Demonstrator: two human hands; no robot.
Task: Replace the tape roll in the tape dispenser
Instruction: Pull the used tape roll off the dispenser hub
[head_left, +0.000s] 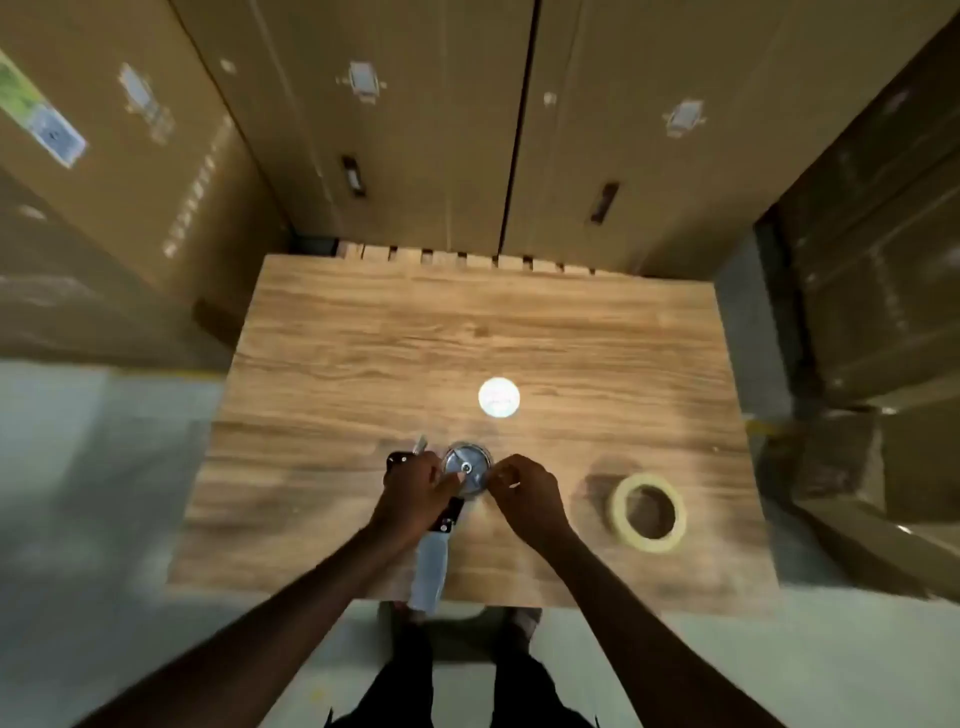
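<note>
A hand-held tape dispenser (435, 551) lies on the wooden table (363, 353), its pale handle pointing toward the near edge and its round metal roll holder (466, 465) facing up. My left hand (415, 491) rests over the dispenser's black frame and holds it down. My right hand (524, 493) touches the right rim of the roll holder with pinched fingertips. A cream tape roll (648, 512) lies flat on the table, apart from both hands, to the right.
A bright round light reflection (498, 397) shows on the table beyond the dispenser. Tall cardboard boxes (395, 130) stand behind and to both sides of the table. A wrapped stack (878, 270) stands at the right. Grey floor lies left.
</note>
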